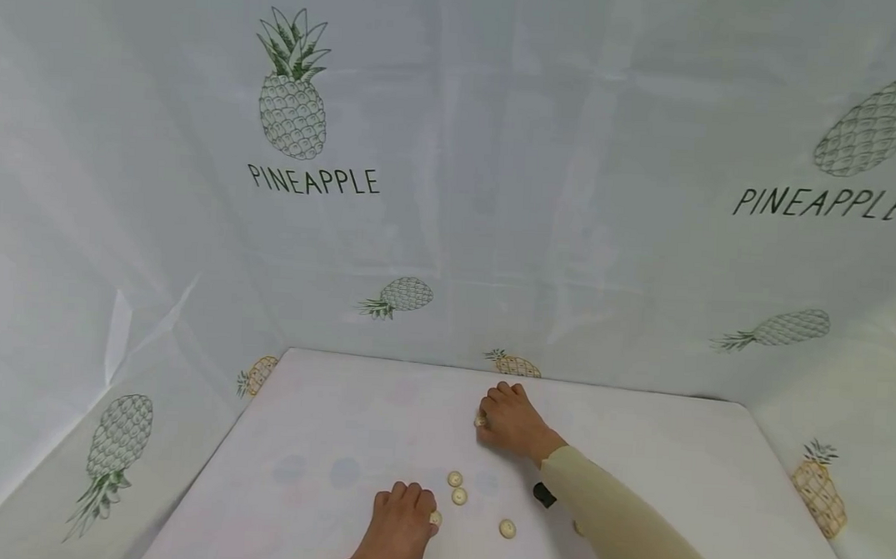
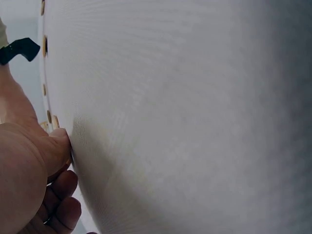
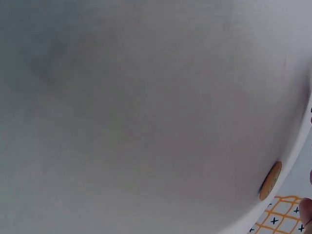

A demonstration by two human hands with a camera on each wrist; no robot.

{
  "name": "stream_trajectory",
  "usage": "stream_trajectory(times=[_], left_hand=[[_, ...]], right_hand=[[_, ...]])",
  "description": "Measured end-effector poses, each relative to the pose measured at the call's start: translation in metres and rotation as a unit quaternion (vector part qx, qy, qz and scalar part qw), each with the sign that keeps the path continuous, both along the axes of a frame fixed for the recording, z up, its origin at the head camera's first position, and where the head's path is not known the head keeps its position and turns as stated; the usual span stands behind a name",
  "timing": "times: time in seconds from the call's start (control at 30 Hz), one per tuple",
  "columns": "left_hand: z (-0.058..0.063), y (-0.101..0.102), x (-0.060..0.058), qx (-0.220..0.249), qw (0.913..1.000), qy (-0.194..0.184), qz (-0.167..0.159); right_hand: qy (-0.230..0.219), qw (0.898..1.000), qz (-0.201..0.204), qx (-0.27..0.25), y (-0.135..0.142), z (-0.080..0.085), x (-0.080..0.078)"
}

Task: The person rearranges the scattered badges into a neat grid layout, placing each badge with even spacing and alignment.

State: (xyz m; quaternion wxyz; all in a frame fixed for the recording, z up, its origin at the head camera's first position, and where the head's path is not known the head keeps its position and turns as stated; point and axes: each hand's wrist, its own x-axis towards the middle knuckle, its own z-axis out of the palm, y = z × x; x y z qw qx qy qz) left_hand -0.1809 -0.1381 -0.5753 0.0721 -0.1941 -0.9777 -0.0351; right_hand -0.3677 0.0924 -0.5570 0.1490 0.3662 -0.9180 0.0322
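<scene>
My left hand (image 1: 400,523) is low over the white table, fingers bent, with a small round cream disc (image 1: 435,519) between thumb and index side. In the left wrist view its thumb (image 2: 58,146) reaches to the table over curled fingers. Farther back, my right hand (image 1: 513,420) bends its fingers down at the tabletop, another disc (image 1: 480,419) showing at its thumb side. I cannot tell if it grips that disc. In the right wrist view a wooden disc (image 3: 271,180) lies flat, a fingertip (image 3: 306,209) beyond it; most of this hand is outside the frame.
Two discs lie close together, one disc (image 1: 455,478) just behind another disc (image 1: 458,496). A separate disc (image 1: 508,529) lies nearer, and one more disc (image 1: 578,528) shows partly beside the right sleeve (image 1: 618,520). A black device (image 1: 544,495) sits below the right wrist. Pineapple-print sheeting (image 1: 524,258) surrounds the table.
</scene>
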Motion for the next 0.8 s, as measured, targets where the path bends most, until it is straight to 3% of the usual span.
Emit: stream_trajectory(times=[0.37, 0.8], left_hand=[[-0.0017, -0.0010, 0.0001, 0.005, 1.0000, 0.002, 0.001], [-0.0003, -0.0011, 0.0010, 0.006, 1.0000, -0.003, 0.001]], right_hand=[[-0.034, 0.999, -0.025, 0.009, -0.0054, -0.0001, -0.0027], [-0.042, 0.999, -0.023, 0.004, -0.0067, 0.0021, -0.0014]])
